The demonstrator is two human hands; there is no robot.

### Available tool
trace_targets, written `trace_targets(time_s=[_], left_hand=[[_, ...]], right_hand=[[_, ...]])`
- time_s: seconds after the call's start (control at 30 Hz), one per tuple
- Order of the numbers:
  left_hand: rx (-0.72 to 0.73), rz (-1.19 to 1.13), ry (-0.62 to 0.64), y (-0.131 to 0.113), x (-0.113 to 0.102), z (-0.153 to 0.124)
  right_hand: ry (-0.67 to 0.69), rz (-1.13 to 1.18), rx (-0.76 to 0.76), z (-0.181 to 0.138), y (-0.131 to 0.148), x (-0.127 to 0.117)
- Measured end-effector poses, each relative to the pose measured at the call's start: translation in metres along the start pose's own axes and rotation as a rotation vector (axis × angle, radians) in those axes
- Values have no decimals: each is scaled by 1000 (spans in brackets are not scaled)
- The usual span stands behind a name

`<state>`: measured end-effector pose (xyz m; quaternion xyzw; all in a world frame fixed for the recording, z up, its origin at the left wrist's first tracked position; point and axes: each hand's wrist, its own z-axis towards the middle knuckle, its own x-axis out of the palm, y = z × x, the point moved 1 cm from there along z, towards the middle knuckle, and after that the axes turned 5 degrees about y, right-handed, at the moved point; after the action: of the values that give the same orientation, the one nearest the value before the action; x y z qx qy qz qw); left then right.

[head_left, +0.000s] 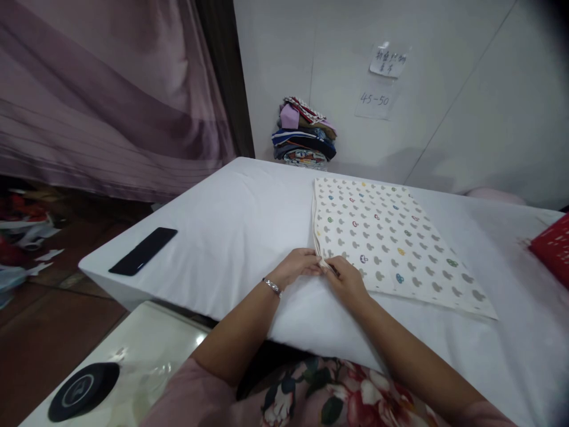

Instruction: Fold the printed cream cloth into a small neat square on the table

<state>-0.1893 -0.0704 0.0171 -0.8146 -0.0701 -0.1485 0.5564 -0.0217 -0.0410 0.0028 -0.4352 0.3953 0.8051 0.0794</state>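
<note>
Seemingly part-folded, the cream, grey-printed fabric [382,237] lies layered, its near-left corner [322,260] not yet released, pinched by left hand [299,265] and right hand [349,281].

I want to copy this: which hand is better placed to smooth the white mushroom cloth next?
Probably the right hand: it partly overlaps the white, four-sided cloth with mushroom shapes, at its near left corner. The left hand touches that corner but lies outside, over the white tablecloth.
</note>
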Motion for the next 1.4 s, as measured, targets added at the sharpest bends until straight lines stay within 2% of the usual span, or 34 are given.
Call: trace_targets(time_s=[0.13, 0.3, 0.47, 0.6, 0.7, 0.77, 0.9, 0.93, 1.0, 1.07, 1.13, 1.2, 1.3, 1.4], left_hand=[[-27, 15, 8, -1, -2, 0], [-76, 60, -43, -4, -2, -3], [-83, 136, -96, 0, 2, 0], [-89, 261, -178, 7, 6, 8], [-95, 433, -250, 9, 8, 10], [-76, 629, -316, 8, 9, 9], [-5, 1088, -482, 4, 12, 3], [-1, 1155, -501, 3, 12, 2], [-17, 1217, -505, 3, 12, 0], [-36, 1234, -493, 3, 12, 0], [-39, 1250, -484, 3, 11, 0], [-47, 1266, -480, 4, 10, 0], [-53, 1294, -485, 5, 10, -1], [-34, 1326, -487, 5, 11, -2]], right_hand=[[-14, 73, 37, 0, -2, 0], [-45, 56, 22, 1, -2, 0], [36, -18, -38, 0, -1, 6], [39, -39, -64, -2, 1, 10], [70, 18, -80, 0, 2, 6], [66, 77, -87, 5, 0, -1], [-65, 81, -120, 18, -13, -15], [-57, 42, -127, 19, -18, -17], [61, -66, -118, 18, -30, -20], [255, -162, -74, 13, -40, -21], [391, -205, -22, 11, -46, -25], [426, -212, -6, 14, -45, -30], [379, -229, -28, 32, -35, -34], [377, -240, -71, 50, -24, -22]])
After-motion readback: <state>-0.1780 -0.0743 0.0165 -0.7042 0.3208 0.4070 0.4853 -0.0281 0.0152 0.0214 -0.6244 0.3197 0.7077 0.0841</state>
